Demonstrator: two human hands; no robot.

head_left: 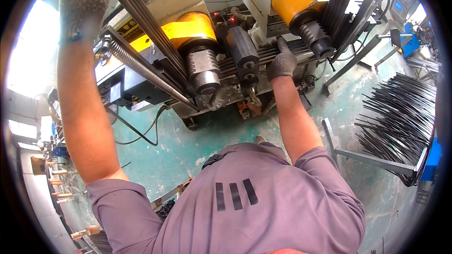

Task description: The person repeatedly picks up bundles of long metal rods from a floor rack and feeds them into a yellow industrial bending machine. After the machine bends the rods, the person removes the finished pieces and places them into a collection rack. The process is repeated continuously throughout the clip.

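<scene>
The dark rods (300, 47) lie crosswise between two yellow housings, right at the right hand (282, 62), passing under its fingers and out on both sides of it. That hand, in a grey glove, is partly curled over them with the thumb pointing away from the body; whether it grips them or only rests there, I cannot tell. Left of the hand, the rods run to a dark faceted block (243, 49), which stands just beside the fingers.

The left hand (87, 2), also gloved, is raised high at the upper left and cut by the edge of the view. Its fingers do not show, so I cannot tell whether it is spread or holding anything. Just to its right, a sloping bundle of bars (151, 27) leads down toward the left housing (190, 28), well apart from the right hand.

A toothed chuck (203, 68) sits below the left housing, and another chuck (316, 35) below the right housing (293, 2). A ribbed hose (141, 71) slants beside the bars. Small red lights (231, 19) glow behind the block.

Farther right, a large heap of thin stock (400, 117) lies on a metal rack (372, 157) above the worn green floor (179, 146).
</scene>
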